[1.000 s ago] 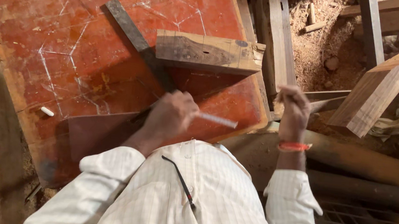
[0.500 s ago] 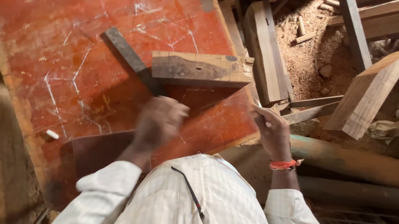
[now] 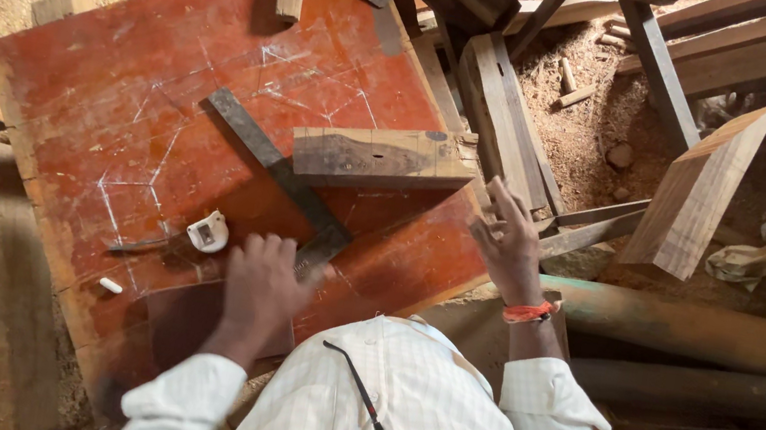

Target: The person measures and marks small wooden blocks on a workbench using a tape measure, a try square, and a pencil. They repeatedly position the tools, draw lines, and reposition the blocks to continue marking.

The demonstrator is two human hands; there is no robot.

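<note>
red board [image 3: 118,95]: left hand [image 3: 260,283] fingers spread by white tape measure [image 3: 208,232]; right hand [image 3: 506,238] fingers spread.

Your working items:

Dark metal square [image 3: 283,175]: long flat blade, worn and dull, lying diagonally on the red board [image 3: 98,92], its lower end just beside your left hand [image 3: 259,286].

Wooden block [image 3: 377,156]: short rectangular offcut, pale edges with a dark grain patch on top, lying flat across the square's blade near the board's right edge.

White tape measure [image 3: 208,232]: small, rounded case, resting on the board just left of your left hand.
</note>
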